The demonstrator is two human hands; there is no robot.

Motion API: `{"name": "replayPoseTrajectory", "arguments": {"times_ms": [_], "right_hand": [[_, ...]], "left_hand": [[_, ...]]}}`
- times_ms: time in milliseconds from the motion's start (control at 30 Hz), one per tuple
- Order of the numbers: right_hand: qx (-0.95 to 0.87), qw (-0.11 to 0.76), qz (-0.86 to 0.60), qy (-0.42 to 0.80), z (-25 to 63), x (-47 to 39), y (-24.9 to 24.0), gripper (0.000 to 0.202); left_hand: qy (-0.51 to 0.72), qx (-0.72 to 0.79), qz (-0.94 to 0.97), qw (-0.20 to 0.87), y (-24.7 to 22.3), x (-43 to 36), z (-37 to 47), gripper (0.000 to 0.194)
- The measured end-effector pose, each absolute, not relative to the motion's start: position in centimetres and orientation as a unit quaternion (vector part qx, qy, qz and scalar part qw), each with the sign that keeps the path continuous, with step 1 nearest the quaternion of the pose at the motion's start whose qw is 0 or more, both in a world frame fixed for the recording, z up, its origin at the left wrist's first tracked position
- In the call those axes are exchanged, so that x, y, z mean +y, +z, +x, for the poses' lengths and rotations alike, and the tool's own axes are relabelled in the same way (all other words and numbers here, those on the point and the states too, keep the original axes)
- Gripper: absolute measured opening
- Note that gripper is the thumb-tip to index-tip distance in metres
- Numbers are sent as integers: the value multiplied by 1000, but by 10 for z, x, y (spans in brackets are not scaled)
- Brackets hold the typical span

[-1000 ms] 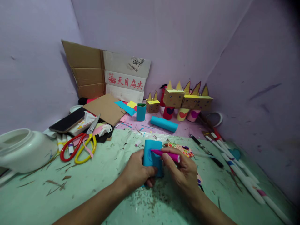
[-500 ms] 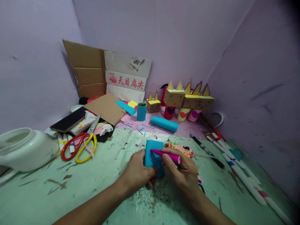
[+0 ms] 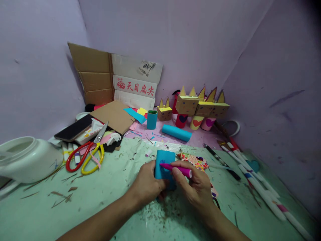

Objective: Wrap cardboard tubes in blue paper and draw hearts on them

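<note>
- "pink marker (image 3: 184,172) and right hand (image 3: 194,184) sit slightly nearer than half a second ago, and dark lines (image 3: 162,161) show more plainly on the blue piece (image 3: 164,174)."
- "where's that piece, and who's holding it?"
- "near middle, over the green surface (image 3: 107,184); the left hand (image 3: 147,179) grips it from the left. the right hand pinches the marker, tip at the lines."
- "how far along does it look?"
- "part way, i'd judge: some lines are down, the nearer part of that side looks plain. whether the drawing is complete, i can't tell."
- "and farther out?"
- "a blue roll (image 3: 177,133) lies beyond, a blue tube (image 3: 151,121) stands to its left, both unmarked on the sides i see. far right, box-headed figures (image 3: 187,106) already carry hearts (image 3: 197,123)."
</note>
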State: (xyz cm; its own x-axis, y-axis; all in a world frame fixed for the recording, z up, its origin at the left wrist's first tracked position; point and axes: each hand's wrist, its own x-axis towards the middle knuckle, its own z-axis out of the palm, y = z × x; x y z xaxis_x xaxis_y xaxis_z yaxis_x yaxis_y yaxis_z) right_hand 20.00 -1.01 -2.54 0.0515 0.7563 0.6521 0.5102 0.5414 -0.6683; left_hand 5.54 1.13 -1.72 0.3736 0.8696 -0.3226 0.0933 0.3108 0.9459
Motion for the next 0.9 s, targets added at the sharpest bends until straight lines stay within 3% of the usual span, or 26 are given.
{"name": "replayPoseTrajectory", "arguments": {"times_ms": [533, 900], "right_hand": [[-676, 563, -464, 104, 200, -9, -25, 9], [-635, 575, -500, 125, 201, -8, -29, 11]], "left_hand": [[302, 472, 504, 657, -14, 11, 55, 25], [286, 484, 506, 654, -15, 12, 55, 33]]}}
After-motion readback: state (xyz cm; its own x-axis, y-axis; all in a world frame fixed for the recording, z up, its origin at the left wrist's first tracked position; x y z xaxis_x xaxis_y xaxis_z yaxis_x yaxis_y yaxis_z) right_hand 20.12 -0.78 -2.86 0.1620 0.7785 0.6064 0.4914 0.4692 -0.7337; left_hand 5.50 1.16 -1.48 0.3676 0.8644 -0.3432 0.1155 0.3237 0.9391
